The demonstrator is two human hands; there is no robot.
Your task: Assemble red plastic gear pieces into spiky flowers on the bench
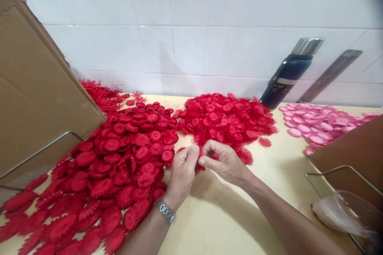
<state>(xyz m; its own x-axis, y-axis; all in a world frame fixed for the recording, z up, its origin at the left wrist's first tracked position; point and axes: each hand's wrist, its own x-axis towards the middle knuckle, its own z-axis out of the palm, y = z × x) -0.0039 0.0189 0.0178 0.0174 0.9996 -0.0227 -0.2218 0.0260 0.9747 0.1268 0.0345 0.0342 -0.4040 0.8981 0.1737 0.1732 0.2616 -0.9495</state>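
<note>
My left hand (183, 169), with a metal-band watch (164, 209) on its wrist, is closed with thumb and fingers pressed together. Facing it, my right hand (223, 162) makes a pinch. Between the fingertips is a small red frilled flower-petal piece (200, 164), mostly covered by the fingers. Just beyond the hands lies a heap of bright red petal pieces (224, 113). A larger heap of dark red, round, fringed petal pieces (134, 143) spreads along the left side, close to my left hand and forearm.
Cardboard stands at left (44, 71) and right (353, 155), with a bent wire (344, 168) and a clear plastic container (341, 212) at right. Pink petal pieces (326, 123) lie near a dark blue bottle (287, 73). A metal strip (330, 75) leans against the tiled wall (239, 51).
</note>
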